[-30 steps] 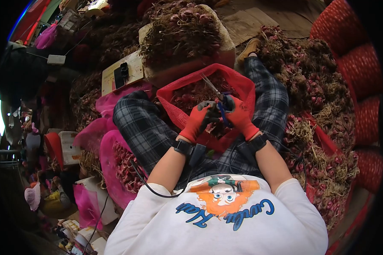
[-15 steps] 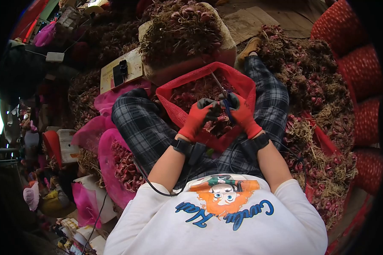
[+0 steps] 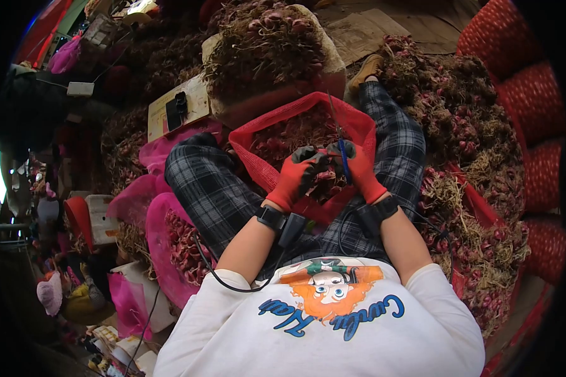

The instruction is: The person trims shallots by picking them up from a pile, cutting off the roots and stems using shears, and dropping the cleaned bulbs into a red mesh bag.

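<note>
Over an open red mesh bag [image 3: 262, 117] between the knees, both gloved hands are close together. My left hand [image 3: 299, 174], in a red and black glove, has its fingers curled in a grip; what lies within them is too small and dark to name. My right hand [image 3: 360, 168] is wrapped round blue-handled scissors [image 3: 343, 152], whose long blades point up and away. Shallots [image 3: 295, 133] lie inside the bag, beneath and beyond the hands.
Dried shallot bunches [image 3: 267, 53] are heaped on a block ahead. More shallots [image 3: 471, 135] cover the floor at the right, beside full red sacks [image 3: 531, 103]. A board [image 3: 194, 100] holds a phone [image 3: 175, 113]. Pink mesh bags [image 3: 159, 245] lie at the left.
The scissors have turned in my right hand, from slanting leftward to standing more upright. My left hand has shifted very slightly; both hands stay close together over the bag.
</note>
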Tool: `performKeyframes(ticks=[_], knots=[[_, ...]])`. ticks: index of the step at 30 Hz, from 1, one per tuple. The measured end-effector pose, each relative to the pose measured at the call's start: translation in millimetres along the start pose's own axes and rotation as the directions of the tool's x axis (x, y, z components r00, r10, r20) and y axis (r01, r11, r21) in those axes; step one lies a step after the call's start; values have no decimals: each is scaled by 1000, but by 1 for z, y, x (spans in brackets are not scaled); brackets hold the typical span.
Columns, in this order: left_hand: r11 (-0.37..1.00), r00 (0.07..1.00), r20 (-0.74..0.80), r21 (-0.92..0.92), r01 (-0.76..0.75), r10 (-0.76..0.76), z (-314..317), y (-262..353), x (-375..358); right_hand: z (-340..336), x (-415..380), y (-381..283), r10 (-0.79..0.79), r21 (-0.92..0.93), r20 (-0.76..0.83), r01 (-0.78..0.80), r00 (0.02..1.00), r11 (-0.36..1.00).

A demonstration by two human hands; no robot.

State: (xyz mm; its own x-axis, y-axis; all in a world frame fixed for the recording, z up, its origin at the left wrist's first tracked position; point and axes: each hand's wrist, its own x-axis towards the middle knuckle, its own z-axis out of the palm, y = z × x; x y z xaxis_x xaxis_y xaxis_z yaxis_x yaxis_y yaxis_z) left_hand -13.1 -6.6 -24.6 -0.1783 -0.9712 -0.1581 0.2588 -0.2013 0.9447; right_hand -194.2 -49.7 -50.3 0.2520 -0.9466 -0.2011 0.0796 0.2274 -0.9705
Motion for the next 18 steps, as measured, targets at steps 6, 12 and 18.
performKeyframes(ticks=[6, 12, 18], knots=[[953, 954, -300, -293, -73, -19, 4, 24, 11, 7, -18, -33, -156, -716, 116, 191, 981, 671], [919, 897, -420, -286, -272, 135, -32, 9, 23, 8, -23, -24, -297, -892, 104, 221, 949, 394], [960, 852, -454, 36, -277, 263, -31, 0, 25, 5, -21, -32, -99, -938, 69, 98, 993, 331]])
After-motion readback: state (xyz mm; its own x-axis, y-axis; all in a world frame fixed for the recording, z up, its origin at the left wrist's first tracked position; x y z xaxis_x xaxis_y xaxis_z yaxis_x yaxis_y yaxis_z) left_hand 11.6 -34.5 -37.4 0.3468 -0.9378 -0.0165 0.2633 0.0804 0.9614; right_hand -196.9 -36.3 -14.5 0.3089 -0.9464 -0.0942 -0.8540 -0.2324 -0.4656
